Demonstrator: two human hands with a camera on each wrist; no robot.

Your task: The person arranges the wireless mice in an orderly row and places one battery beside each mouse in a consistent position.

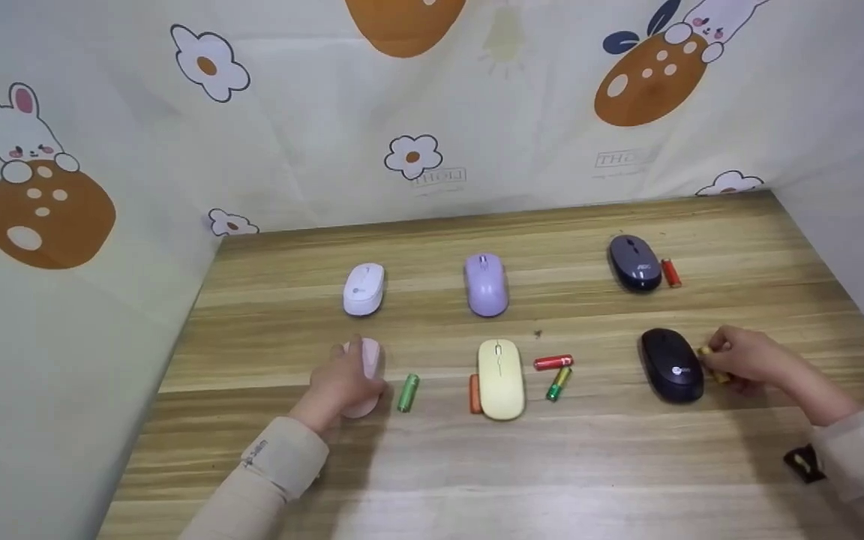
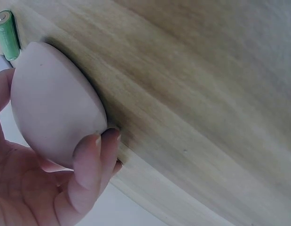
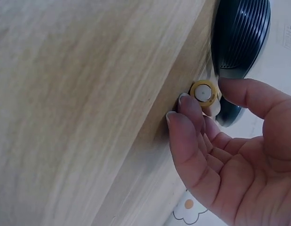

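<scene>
Sleeves (image 1: 233,491) nearest, light-coloured, one per arm, at bottom of head view; dark scrap (image 1: 805,463) just beside the right one. Left hand (image 1: 338,382) grips pink mouse (image 1: 361,403), thumb one side, fingers curled round the other; mouse at near left of tabletop (image 1: 432,472). Green battery (image 1: 408,393) lies just right of it, apart. Right hand (image 1: 751,358) pinches gold battery (image 1: 718,374) between thumb and fingertips, just right of black mouse (image 1: 672,365); left wrist view shows the pink mouse close up, right wrist view the battery's flat end. Yellow mouse (image 1: 501,379) at middle of near row, orange battery (image 1: 475,394) along its left side. Red battery (image 1: 553,362) to its right, lying crosswise; green-yellow battery (image 1: 559,383) slanted, just below that one. Back row, left to right: white mouse (image 1: 364,289), purple mouse (image 1: 486,285), grey mouse (image 1: 634,262), with second red battery (image 1: 671,272) right beside the last. Printed cloth (image 1: 312,150) behind, rabbits and flowers on it.
</scene>
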